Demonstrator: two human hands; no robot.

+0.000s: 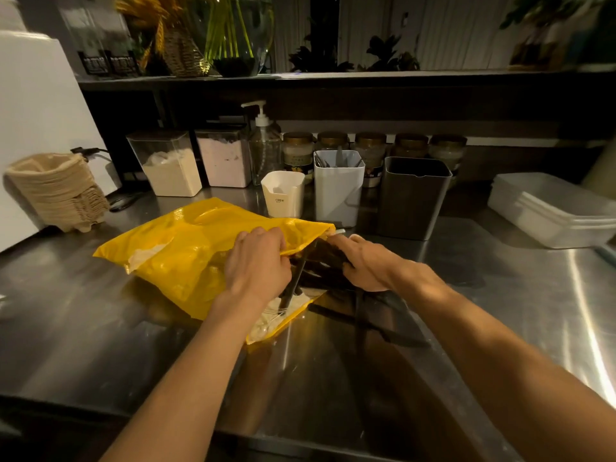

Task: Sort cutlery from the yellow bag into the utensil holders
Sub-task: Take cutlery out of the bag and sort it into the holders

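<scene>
The steel counter (100, 328) bears the yellow bag (186, 248), lying before three utensil holders (338, 195). The left hand (256, 263) pinches its mouth's upper lip; the right hand (365, 263) curls its fingers over dark cutlery (321, 261) inside, grip and pieces too murky to tell

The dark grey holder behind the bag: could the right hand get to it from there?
Probably yes. The dark grey holder stands open-topped just beyond the right hand, nothing between them. That hand grips black cutlery inside the yellow bag, so it would lift out first.
</scene>
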